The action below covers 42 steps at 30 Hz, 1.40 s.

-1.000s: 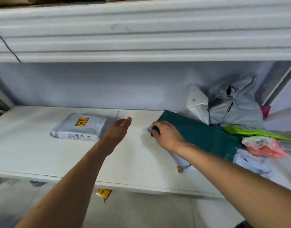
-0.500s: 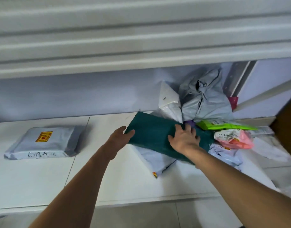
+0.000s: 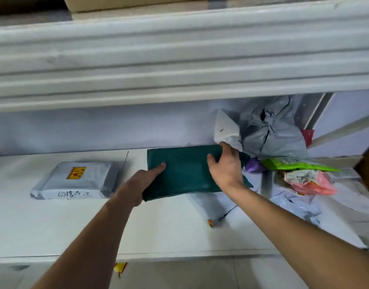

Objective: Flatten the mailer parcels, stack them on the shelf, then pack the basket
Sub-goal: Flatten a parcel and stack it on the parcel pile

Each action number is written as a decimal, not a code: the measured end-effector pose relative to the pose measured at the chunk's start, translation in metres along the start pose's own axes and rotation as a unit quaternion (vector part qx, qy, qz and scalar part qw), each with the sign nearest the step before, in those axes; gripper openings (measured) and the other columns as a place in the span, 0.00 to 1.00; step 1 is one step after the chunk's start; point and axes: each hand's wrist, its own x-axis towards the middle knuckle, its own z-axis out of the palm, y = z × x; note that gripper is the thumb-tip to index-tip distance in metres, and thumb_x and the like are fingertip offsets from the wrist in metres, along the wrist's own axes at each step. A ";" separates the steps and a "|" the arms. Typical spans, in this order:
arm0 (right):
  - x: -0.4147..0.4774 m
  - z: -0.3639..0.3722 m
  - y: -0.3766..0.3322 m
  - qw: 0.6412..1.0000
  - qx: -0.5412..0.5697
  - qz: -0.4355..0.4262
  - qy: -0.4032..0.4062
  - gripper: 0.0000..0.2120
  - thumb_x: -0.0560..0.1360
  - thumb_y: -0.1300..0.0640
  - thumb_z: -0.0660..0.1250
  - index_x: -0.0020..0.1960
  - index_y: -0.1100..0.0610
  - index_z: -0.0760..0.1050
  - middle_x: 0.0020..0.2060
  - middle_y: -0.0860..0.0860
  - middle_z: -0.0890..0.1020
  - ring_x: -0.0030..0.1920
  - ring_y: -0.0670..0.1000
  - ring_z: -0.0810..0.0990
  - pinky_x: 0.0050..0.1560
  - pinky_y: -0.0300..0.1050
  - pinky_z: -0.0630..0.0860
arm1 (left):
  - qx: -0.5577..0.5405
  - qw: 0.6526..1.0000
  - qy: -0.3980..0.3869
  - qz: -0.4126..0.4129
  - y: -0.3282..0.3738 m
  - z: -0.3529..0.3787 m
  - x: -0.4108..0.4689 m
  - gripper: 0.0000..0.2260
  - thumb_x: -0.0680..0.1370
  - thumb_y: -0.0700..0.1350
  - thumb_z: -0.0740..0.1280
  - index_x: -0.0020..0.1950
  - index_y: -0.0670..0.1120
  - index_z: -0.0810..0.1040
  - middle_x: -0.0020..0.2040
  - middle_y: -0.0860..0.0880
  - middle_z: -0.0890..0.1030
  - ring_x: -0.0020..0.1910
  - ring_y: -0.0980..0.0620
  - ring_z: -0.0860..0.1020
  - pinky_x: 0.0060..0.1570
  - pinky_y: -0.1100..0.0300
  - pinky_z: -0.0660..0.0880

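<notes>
Now that the left hand has gone from beside it, grey parcel (image 3: 75, 180): alone on the shelf's left half. It is a flattened slab of matte grey film with rounded corners, a yellow label on top and handwriting on the near face.
Shelf (image 3: 54, 226): smooth white board, with a seam running back just right of the grey parcel.
Left hand (image 3: 135, 184): has moved right onto the green mailer and grips its near left corner. One digit lies flat on top; the rest are hidden beneath.
Green mailer (image 3: 185, 172): skewed across the pile half a second ago, now square to the shelf's back edge, mid-shelf. Thin, flat, dark green film with a faint sheen. Flattening looks under way; stacking on the grey parcel is not yet done.
Right hand (image 3: 227, 170): has shifted to the mailer's far right corner, thumb on top, fingers curled over the back edge.
White mailer (image 3: 210, 207): limp, under the green mailer's near edge.
Pile (image 3: 271, 134): at the shelf's right end. It holds a crumpled grey bag, a peaked white bag, and glossy lime and pink packets, all unflattened.
</notes>
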 end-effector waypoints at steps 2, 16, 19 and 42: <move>-0.004 0.004 -0.016 0.999 0.018 -0.029 -0.004 0.24 0.79 0.53 0.64 0.72 0.58 0.65 0.67 0.58 0.70 0.67 0.56 0.70 0.66 0.43 0.65 | -0.060 0.998 -0.007 -0.002 -0.003 -0.021 -0.012 0.34 0.61 0.63 0.79 0.58 0.44 0.79 0.52 0.45 0.84 0.51 0.44 0.83 0.55 0.48 0.80; -0.037 0.049 -0.058 0.906 0.323 0.200 -0.188 0.27 0.78 0.41 0.62 0.72 0.49 0.59 0.64 0.50 0.72 0.53 0.59 0.81 0.43 0.51 0.83 | -0.037 0.978 0.032 0.203 -0.033 -0.102 -0.068 0.28 0.68 0.30 0.75 0.62 0.52 0.73 0.55 0.49 0.81 0.55 0.49 0.78 0.50 0.53 0.78; -0.034 0.050 -0.061 0.849 0.405 0.266 -0.210 0.27 0.77 0.42 0.65 0.69 0.53 0.61 0.60 0.51 0.74 0.47 0.61 0.84 0.40 0.51 0.83 | 0.073 0.948 0.099 0.294 -0.036 -0.099 -0.070 0.23 0.69 0.34 0.75 0.57 0.53 0.72 0.49 0.52 0.79 0.48 0.54 0.76 0.43 0.60 0.77; -0.042 0.068 -0.072 0.853 0.383 0.110 -0.337 0.21 0.67 0.71 0.58 0.55 0.56 0.75 0.44 0.54 0.83 0.45 0.52 0.77 0.46 0.44 0.72 | -0.066 0.982 0.013 0.175 -0.011 -0.095 -0.062 0.35 0.71 0.67 0.67 0.73 0.51 0.67 0.65 0.53 0.78 0.64 0.48 0.75 0.64 0.49 0.69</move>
